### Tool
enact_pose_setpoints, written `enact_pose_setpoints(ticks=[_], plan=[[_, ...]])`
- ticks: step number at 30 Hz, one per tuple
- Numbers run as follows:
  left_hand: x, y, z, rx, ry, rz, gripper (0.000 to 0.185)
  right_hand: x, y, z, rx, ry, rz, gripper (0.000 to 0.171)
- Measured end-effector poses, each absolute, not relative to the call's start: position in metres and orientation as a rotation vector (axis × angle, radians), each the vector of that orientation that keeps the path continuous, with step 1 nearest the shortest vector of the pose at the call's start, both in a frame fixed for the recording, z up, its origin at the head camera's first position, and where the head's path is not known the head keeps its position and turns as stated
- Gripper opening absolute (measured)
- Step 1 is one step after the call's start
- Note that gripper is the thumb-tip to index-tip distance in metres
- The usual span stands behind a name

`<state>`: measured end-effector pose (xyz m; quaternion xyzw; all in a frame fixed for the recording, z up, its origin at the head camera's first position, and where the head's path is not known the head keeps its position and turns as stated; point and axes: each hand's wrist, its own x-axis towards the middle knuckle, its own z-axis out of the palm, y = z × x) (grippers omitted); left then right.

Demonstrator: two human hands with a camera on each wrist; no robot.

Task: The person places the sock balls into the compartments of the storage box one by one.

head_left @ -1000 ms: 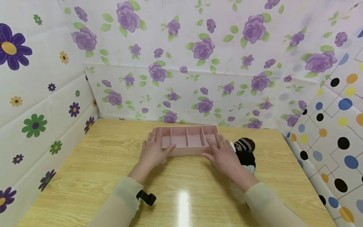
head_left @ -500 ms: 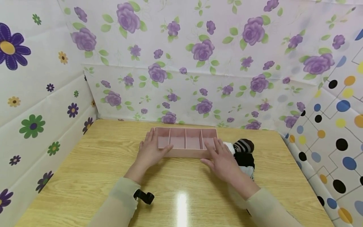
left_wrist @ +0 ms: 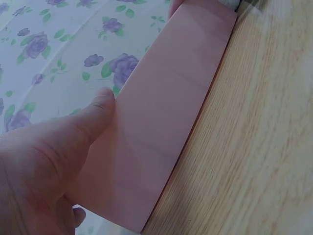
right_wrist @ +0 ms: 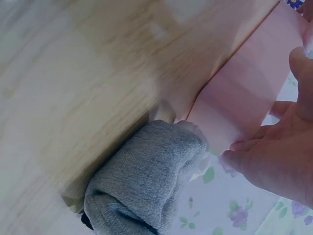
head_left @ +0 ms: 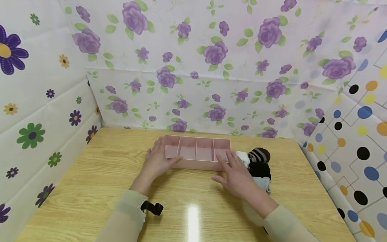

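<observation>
A pink box (head_left: 196, 164) with several compartments in a row lies near the back of the wooden table, its bays bare inside. My left hand (head_left: 156, 160) is at its left end, fingers straight along that side and thumb pointing along the front. In the left wrist view, that thumb's tip touches the upper edge of the box's front wall. My right hand (head_left: 237, 173) hovers by the right front corner with fingers spread and straight, fingertips overlapping the rim in the head view. Just right of it sit rolled socks: white (head_left: 243, 158), striped (head_left: 259, 155), black (head_left: 260, 170) and grey (head_left: 263, 183).
Wood-grain table (head_left: 105, 188) surrounds the box. A flowered sheet (head_left: 193, 101) hangs behind it, with patterned sheets at the left and right sides. A black strap (head_left: 152, 207) is on the left wrist. Part of the sock row is hidden under the right forearm.
My left hand has eased left, showing more of the box's left end. The right hand has drawn slightly back toward me, baring more of the white sock. The box hardly shifts.
</observation>
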<state>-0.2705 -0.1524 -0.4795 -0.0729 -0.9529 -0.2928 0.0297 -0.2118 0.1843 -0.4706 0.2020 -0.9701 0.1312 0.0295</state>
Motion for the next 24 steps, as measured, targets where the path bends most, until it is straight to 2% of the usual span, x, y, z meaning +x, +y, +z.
enact_pose_setpoints(ticks=[9,17,24], plan=[[-0.271,-0.159,-0.479,-0.241,-2.955,-0.884,0.132,-0.207,0.178,-0.466,0.627,-3.018,0.398,0.091],[-0.273,-0.17,-0.481,-0.269,-2.953,-0.883,0.126,-0.21,0.18,-0.469,0.736,-2.958,0.395,0.086],[-0.274,-0.171,-0.479,-0.286,-2.957,-0.89,0.129,-0.219,0.196,-0.464,0.762,-2.821,0.376,0.084]])
